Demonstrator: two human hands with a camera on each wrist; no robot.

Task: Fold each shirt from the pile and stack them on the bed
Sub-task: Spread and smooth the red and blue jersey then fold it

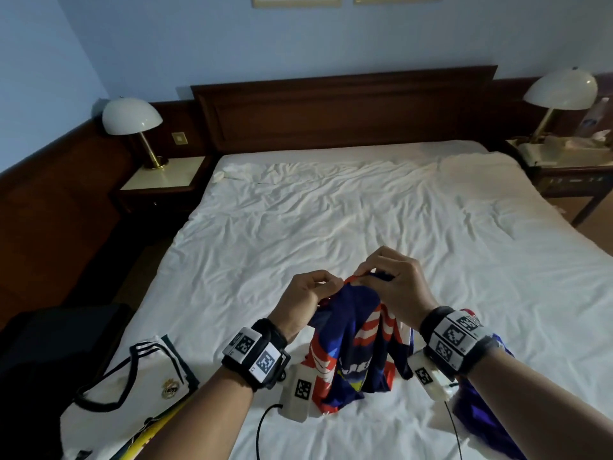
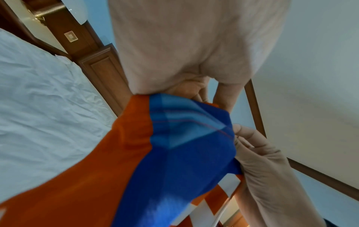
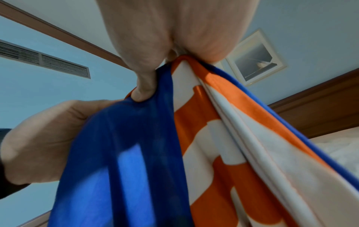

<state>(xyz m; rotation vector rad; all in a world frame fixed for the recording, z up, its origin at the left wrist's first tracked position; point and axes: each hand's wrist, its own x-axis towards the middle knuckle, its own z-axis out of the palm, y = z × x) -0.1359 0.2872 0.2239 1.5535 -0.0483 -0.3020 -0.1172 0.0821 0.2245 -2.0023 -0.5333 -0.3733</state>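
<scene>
Both hands are holding a blue, red and white striped shirt (image 1: 351,343) up over the near part of the bed (image 1: 365,210), its lower folds resting bunched on the white sheet. The left hand (image 1: 305,302) is gripping the shirt's upper edge with curled fingers, and the right hand (image 1: 394,283) is pinching the red-trimmed edge just beside it, thumb and fingertips pressed together on the cloth. In the left wrist view the fabric is hanging from the closed fingers, orange-red on one side and blue on the other. In the right wrist view the right hand is bunching blue cloth and red and white stripes together. White letters are showing on a dark band across the shirt's front, but they are too crumpled to read. A white shirt (image 1: 132,386) with black trim and three black shoulder stripes is lying at the near left corner of the bed, a round crowned crest on its chest; the crest's lettering is too small to make out. Another blue and white shirt (image 1: 481,410) is lying under the right forearm. Black wristbands (image 1: 255,353) with square black-and-white coded markers are sitting on both wrists.
</scene>
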